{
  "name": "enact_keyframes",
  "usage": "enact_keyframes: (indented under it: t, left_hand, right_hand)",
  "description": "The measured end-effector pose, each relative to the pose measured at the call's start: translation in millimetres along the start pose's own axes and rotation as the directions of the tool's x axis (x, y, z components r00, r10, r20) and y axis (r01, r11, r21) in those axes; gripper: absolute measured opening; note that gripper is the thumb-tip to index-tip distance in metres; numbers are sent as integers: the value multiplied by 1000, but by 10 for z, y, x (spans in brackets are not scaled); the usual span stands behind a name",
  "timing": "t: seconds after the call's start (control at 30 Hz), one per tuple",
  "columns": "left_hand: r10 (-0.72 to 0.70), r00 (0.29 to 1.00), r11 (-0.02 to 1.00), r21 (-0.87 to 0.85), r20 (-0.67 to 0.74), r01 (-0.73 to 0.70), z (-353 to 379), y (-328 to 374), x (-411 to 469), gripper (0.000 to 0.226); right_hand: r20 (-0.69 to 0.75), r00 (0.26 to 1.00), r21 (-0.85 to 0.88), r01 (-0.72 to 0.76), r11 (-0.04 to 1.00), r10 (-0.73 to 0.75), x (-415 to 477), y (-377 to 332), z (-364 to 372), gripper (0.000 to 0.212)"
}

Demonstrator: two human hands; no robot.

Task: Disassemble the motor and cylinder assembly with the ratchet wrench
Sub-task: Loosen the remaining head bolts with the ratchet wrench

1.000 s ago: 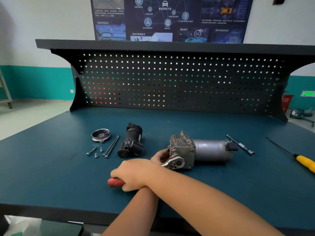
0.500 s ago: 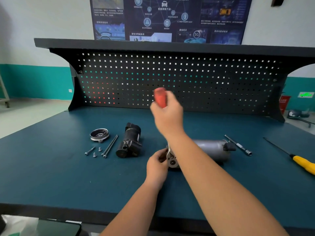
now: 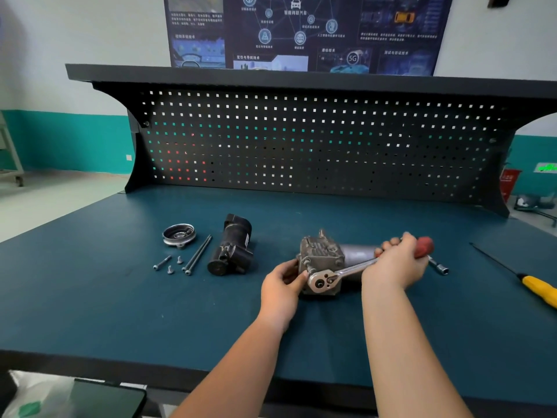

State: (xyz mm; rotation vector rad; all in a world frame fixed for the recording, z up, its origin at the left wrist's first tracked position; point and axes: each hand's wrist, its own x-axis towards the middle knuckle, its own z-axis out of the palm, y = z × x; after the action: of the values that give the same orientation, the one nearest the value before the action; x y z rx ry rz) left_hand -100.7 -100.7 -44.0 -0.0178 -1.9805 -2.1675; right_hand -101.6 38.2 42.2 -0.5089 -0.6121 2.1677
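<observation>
While right fingers (image 3: 393, 245) grip one ratchet wrench (image 3: 346, 271), left fingers (image 3: 287, 267) hold one motor assembly (image 3: 322, 254).

Place: training workshop
Worktop (image 3: 90, 297): blue mat, loose bolts (image 3: 168, 263)
Back: pegboard (image 3: 301, 146), shelf
Wall: automotive tech poster (image 3: 301, 31)

Wrench handle (image 3: 423, 247) down, rightward now.

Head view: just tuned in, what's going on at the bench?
A person is working the ratchet wrench on the near end of the motor and cylinder assembly. The right hand grips its red handle, and the left hand steadies the assembly. To the left lie a black cylindrical part, a round cap, long bolts and small screws, apparently already removed.
</observation>
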Motion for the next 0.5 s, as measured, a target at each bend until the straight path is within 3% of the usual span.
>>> enact_keyframes:
  t: [0.17,0.3,0.37,0.5]
  left_hand:
    - [4,1000,1000,-15,5,-4,-1,7,-2,32]
    - [16,1000,1000,12,10,-17,-8,4,-16,29]
    - [21,1000,999,30,4,-21,-17,17,-29,28]
    - [8,1000,998,63,17,-9,-34,37,-49,26]
  right_hand:
    - [231,966,-84,141,987,-118,-172,-77,281,19]
    - [464,860,-224,347,911,-213,-373,-59,498,20]
    - [612,752,-247,474,845,-243,-512,-7,559,23]
    - [871,433,-163,699,697,-231,-837,131,628,27]
